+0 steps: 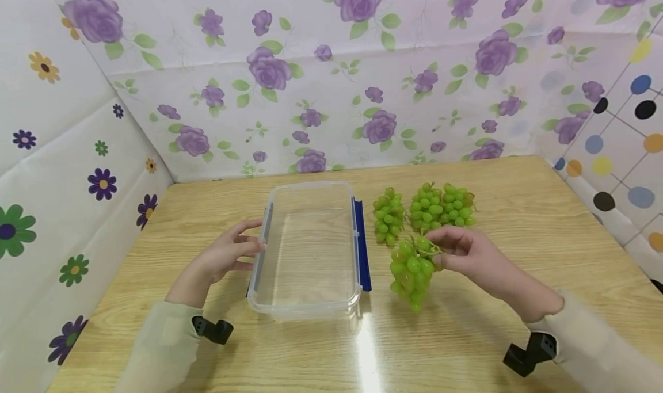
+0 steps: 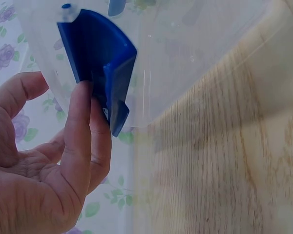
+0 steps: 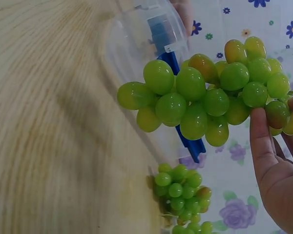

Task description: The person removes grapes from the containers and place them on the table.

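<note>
A clear plastic food container (image 1: 304,308) with blue side latches lies lidless on the table. At its left side my left hand (image 1: 230,252) holds the rim, the thumb over the edge and fingers against the outer wall. In the left wrist view, fingertips touch the hanging blue latch (image 2: 100,53). My right hand (image 1: 473,258) pinches the stem of a bunch of green grapes (image 1: 411,272), which hangs just right of the container. The right wrist view shows this grape bunch (image 3: 205,92) raised off the tabletop, with fingers at its stem end.
Three more bunches of green grapes lie behind the held one: a left bunch (image 1: 387,216), a middle bunch (image 1: 426,208) and a right bunch (image 1: 458,204). Under everything is a wooden table (image 1: 290,358). Flower-patterned cloth (image 1: 331,117) stands behind it, with patterned sheets on both sides.
</note>
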### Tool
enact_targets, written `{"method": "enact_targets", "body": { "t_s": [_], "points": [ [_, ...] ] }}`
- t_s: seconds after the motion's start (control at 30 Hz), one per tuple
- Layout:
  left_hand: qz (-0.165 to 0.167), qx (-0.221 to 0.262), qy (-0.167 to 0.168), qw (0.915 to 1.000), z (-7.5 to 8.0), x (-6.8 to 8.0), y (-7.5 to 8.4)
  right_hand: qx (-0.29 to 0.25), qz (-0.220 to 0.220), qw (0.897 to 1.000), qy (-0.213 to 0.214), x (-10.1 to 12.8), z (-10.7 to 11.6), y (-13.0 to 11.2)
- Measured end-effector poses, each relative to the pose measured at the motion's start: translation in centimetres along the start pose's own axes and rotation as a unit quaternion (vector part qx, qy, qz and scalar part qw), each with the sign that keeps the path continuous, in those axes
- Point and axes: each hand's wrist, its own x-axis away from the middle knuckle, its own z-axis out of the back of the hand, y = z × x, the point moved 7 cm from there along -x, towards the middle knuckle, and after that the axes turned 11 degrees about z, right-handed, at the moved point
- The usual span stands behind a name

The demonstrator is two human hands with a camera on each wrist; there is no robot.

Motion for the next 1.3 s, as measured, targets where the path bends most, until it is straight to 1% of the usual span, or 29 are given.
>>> {"method": "enact_targets", "body": {
  "t_s": [0.23, 0.37, 0.5, 0.73, 0.87, 0.97, 1.13, 1.3],
  "points": [
    [-0.002, -0.007, -0.004, 1.0000, 0.1, 0.1, 0.1, -0.051, -0.004, 0.999, -0.016, 0.7, -0.7, 1.1],
    [0.000, -0.010, -0.001, 1.0000, 0.2, 0.1, 0.0, -0.060, -0.020, 0.998, -0.015, 0.9, -0.8, 1.8],
    [0.002, -0.014, 0.003, 0.9999, 0.3, 0.1, -0.2, -0.063, -0.024, 0.998, -0.013, 1.0, -0.8, 2.3],
    [-0.003, -0.014, 0.002, 0.9999, 0.4, 0.1, -0.1, -0.059, -0.027, 0.998, -0.017, 0.9, -0.6, 3.1],
    [-0.002, -0.013, 0.003, 0.9999, 0.3, 0.2, -0.1, -0.041, -0.036, 0.998, -0.020, 0.7, -0.5, 3.5],
    [-0.003, -0.013, 0.003, 0.9999, 0.3, 0.1, -0.1, -0.027, -0.039, 0.999, -0.014, 0.5, -0.3, 3.7],
    [-0.009, -0.017, 0.006, 0.9998, 0.3, 0.0, -0.1, -0.014, -0.033, 0.999, -0.006, 0.2, 0.1, 3.9],
    [-0.010, -0.023, 0.008, 0.9997, 0.2, 0.0, 0.0, -0.011, -0.029, 0.999, -0.011, -0.2, 0.4, 4.2]
  ]
}}
